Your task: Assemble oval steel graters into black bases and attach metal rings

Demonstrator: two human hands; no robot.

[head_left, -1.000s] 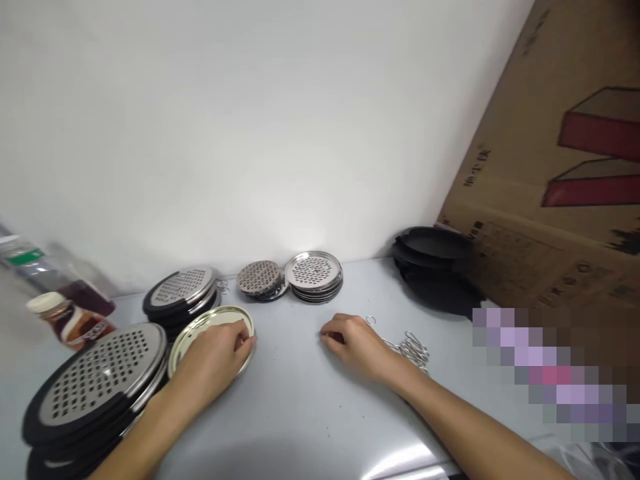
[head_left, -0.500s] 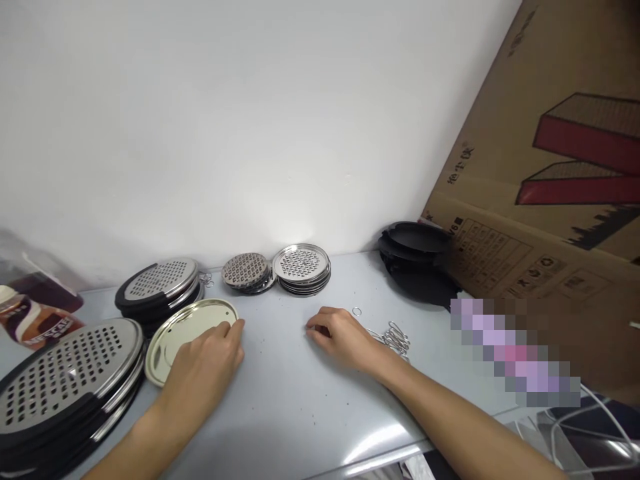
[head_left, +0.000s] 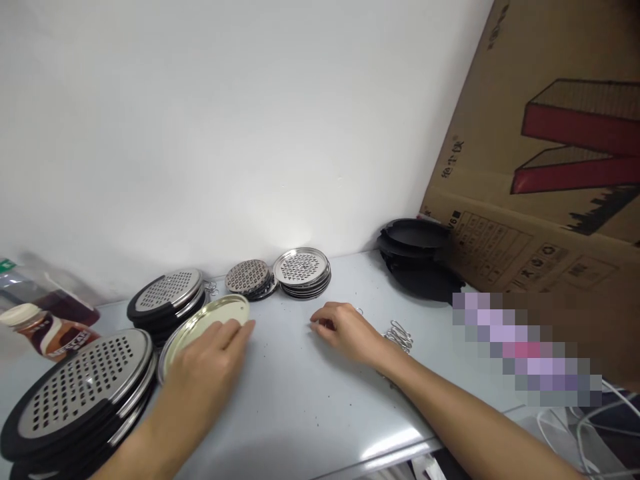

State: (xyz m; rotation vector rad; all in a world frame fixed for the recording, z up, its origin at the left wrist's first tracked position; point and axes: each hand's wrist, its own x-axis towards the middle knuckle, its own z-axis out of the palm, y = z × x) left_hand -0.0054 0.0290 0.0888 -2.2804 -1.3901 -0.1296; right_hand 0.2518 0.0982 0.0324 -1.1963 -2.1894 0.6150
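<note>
Gold disc [head_left: 193,331]: tipping more steeply than half a second ago and showing a narrower face, while the whole view is shifting slightly with the camera. It is sitting just right of the large perforated stack [head_left: 85,383], in front of the rear perforated stack [head_left: 173,293].

Left hand [head_left: 213,357]: gripping the gold disc at its right side, fingers lying across the pale face; the underside of the hold is hiding from the camera. Holding it near the edge is probably what is keeping the disc tilted.

Right hand [head_left: 345,333]: hanging low over the gray table [head_left: 295,407], well apart from the disc, fingers curling toward the thumb with only a narrow gap showing. Whether anything small is being pinched there, the view is not telling.

Wire pieces [head_left: 399,335]: lying heaped just behind the right forearm, partly hidden, with a lone ring [head_left: 360,311] peeking out beyond the knuckles; the spot is seemingly keeping them within easy reach.

Wall side: small dark discs [head_left: 249,277] and silver discs [head_left: 301,270] are standing in neighboring piles, lying flat presumably for steadiness.

Right corner: black round pieces [head_left: 417,237] are stacking up beside a printed carton [head_left: 480,207].

Left corner: a brown-labeled jar [head_left: 53,333] is sitting beyond the large stack.
</note>
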